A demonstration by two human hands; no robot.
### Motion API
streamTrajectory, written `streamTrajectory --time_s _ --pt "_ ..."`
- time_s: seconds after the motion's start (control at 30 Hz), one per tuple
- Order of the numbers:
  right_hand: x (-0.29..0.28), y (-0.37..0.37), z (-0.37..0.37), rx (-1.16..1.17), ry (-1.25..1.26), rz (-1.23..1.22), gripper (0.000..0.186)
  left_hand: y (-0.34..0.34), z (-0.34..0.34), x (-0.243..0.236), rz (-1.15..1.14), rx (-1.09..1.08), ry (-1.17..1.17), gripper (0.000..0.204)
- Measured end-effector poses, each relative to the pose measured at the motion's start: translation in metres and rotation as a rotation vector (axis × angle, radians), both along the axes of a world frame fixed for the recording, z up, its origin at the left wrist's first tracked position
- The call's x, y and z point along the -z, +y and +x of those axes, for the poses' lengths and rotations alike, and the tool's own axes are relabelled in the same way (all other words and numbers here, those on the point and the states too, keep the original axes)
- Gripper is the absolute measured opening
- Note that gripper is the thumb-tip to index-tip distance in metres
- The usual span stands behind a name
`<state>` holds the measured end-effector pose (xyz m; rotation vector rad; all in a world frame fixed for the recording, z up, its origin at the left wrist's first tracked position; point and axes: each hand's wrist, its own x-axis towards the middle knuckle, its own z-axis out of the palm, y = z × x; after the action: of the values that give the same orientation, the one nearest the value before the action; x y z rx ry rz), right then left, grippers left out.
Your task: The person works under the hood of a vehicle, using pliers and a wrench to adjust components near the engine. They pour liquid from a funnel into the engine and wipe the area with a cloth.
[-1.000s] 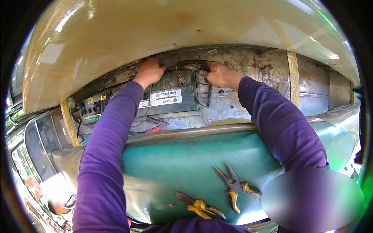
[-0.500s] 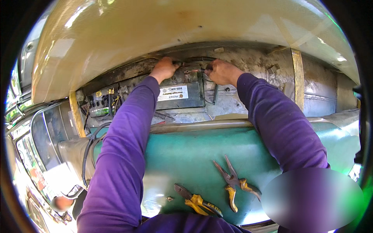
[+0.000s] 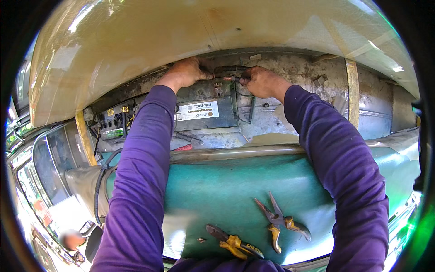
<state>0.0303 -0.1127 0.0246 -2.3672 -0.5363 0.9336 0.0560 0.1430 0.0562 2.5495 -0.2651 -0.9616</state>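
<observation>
Both my arms stretch forward to a black storage battery [image 3: 229, 120] with a white label, sitting in a recess under a raised tan panel. At its far edge my left hand [image 3: 185, 74] is closed, fingertips pinched together; what they hold is hidden. My right hand [image 3: 265, 83] grips a black cable [image 3: 239, 80] beside a reddish battery terminal [image 3: 228, 78]. Another dark cable length [image 3: 231, 69] spans the gap between the hands. Yellow-handled long-nose pliers [image 3: 275, 217] lie spread on the green seat, near yellow-and-black cutting pliers [image 3: 233, 241].
The tan panel [image 3: 226, 27] hangs low over my hands. A second battery [image 3: 111, 121] with cables stands at the left. Wooden props [image 3: 352, 90] flank the recess. The green padded seat [image 3: 226, 186] lies beneath my arms, with a small metal piece [image 3: 201, 240] on it.
My left hand has moved slightly left and turned more side-on. The right hand stays by the terminal, its grip much the same. The view has shifted a little.
</observation>
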Motion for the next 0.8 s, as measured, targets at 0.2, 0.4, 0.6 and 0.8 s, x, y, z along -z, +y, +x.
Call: streamTrajectory --time_s 0.2,0.4,0.6,0.8 --pt "-0.004 0.0 0.004 -0.068 0.037 -0.031 0.043 -0.001 -0.012 0.021 0.095 -0.056 -0.115 0.049" --pt "0.002 -0.002 -0.001 -0.004 -0.057 0.054 0.044 0.02 -0.006 0.037 -0.09 -0.109 -0.023 0.049" --pt "0.018 0.004 0.0 -0.033 -0.024 -0.024 0.046 0.009 -0.021 0.025 0.153 -0.192 -0.074 0.055" --pt "0.029 0.009 0.001 -0.25 -0.114 -0.129 0.048 0.025 -0.07 -0.049 0.069 -0.268 -0.07 0.043"
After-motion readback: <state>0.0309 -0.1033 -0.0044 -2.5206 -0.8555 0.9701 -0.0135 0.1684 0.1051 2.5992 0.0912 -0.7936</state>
